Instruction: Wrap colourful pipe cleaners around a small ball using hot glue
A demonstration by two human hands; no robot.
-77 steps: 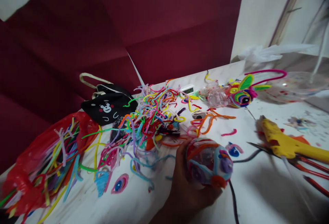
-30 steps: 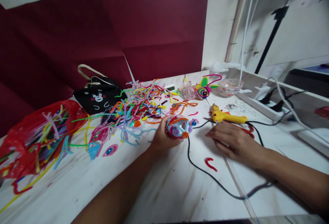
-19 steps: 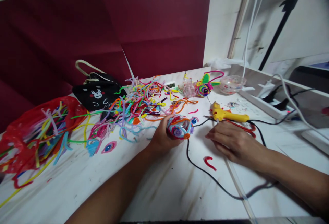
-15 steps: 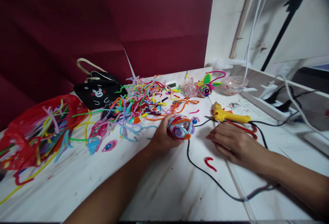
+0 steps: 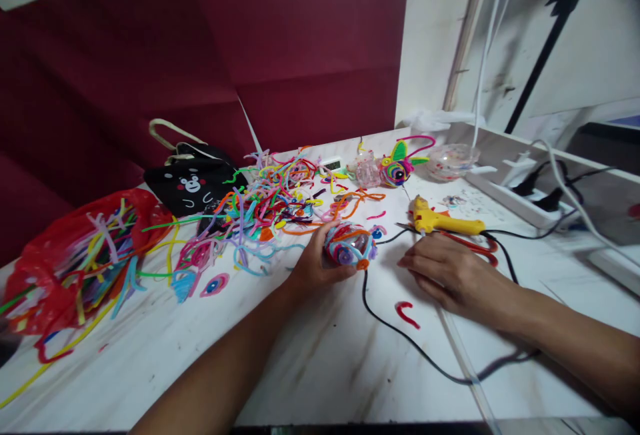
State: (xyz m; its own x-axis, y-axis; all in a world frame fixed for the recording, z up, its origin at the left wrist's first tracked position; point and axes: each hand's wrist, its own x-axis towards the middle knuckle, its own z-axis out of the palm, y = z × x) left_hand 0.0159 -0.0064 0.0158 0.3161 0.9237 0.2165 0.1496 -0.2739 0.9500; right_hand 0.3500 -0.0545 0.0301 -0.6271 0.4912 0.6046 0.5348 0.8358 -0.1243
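My left hand [image 5: 316, 258] is wrapped around a small clear ball covered with coloured pipe cleaners [image 5: 349, 246], with an orange knob and purple swirls at its front. To the right, my right hand [image 5: 447, 274] is closed over a long clear glue stick [image 5: 467, 355], its fingertips bent and partly hidden. The stick's upper end meets a yellow glue gun [image 5: 450, 223], which lies on its side just beyond that hand. Below, between the hands, lies a short curved red pipe cleaner [image 5: 407, 315]. A blue-and-pink swirl [image 5: 379, 232] sits beside the ball.
A tangled heap of pipe cleaners [image 5: 270, 202] covers the table's middle back. At left lies a red plastic bag [image 5: 45, 268] of pipe cleaners, with a black bag [image 5: 190, 182] behind. A finished colourful figure [image 5: 397, 172], clear bowl [image 5: 453, 160] and power strip [image 5: 543, 205] are further back. A black cord [image 5: 415, 348] crosses the table.
The camera view has shifted slightly. Both hands keep their places, the left still around the ball and the right still over the glue stick.
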